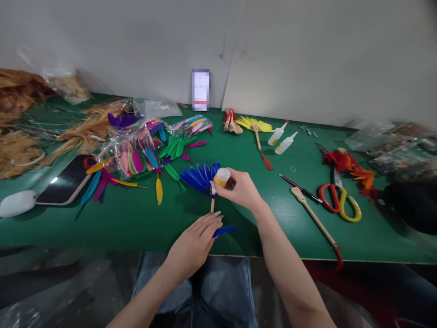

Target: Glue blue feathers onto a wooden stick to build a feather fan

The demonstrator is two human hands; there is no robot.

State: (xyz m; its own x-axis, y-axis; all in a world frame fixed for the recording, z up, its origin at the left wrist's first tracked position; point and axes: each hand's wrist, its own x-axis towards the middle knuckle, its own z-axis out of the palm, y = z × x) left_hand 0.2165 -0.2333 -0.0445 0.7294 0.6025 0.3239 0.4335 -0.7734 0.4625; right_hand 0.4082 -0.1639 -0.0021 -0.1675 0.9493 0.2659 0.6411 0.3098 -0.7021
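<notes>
My right hand (243, 187) grips a small white glue bottle (223, 176) with a yellow label, tilted nozzle-down over the base of a blue feather fan (197, 177). The fan's feathers spread to the upper left, and its wooden handle (212, 206) points down toward me. My left hand (195, 241) lies over the lower end of that handle, fingers together and pressing it to the table; the covered part is hidden. A loose blue feather (224, 231) lies beside my left fingertips. Whether the nozzle touches the fan, I cannot tell.
Left are loose feathers (159, 190), bagged feathers (136, 159), a phone (66, 180) and brown fibre (20, 155). Behind stand a yellow feather fan (254, 124) and two more bottles (286, 143). Scissors (329, 197), a pen (300, 188) and a carved stick (316, 218) lie right.
</notes>
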